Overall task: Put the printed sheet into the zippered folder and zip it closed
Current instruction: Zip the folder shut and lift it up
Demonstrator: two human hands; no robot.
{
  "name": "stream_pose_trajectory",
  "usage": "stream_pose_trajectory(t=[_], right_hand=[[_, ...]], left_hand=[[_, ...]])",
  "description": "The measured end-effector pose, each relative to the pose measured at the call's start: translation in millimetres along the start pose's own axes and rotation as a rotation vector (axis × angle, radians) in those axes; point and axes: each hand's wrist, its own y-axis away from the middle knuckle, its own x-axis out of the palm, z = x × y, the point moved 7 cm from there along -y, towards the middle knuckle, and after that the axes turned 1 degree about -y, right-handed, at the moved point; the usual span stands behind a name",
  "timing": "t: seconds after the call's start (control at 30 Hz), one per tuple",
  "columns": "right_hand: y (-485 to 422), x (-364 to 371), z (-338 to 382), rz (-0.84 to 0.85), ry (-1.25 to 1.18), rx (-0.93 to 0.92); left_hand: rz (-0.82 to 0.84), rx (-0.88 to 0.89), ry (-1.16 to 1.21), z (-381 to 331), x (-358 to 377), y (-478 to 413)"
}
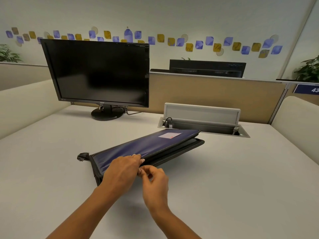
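Left hand pressed the folder flat; right hand pinched its zipper, likely to snag where covers gaped.

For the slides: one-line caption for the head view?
Left hand presses the half-open blue folder on the desk while right hand pinches its near edge.
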Motion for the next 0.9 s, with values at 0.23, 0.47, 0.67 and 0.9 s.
stream_pose_trajectory(t=[0.23,0.47,0.67,0.9], right_hand=[[-8,-13,7,-0.053,0.086,-0.077],[-29,-40,3,-0.150,0.158,-0.077],[-38,-50,-2,-0.204,0.187,-0.053],[-72,-119,-31,-0.417,0.189,0.153]], left_hand=[[-0.022,0.014,0.001,2,-4,2],[-0.008,-0.022,-0.014,2,-10,4],[-0.007,-0.035,0.023,0,-13,3],[-0.016,-0.023,0.033,11,-15,19]])
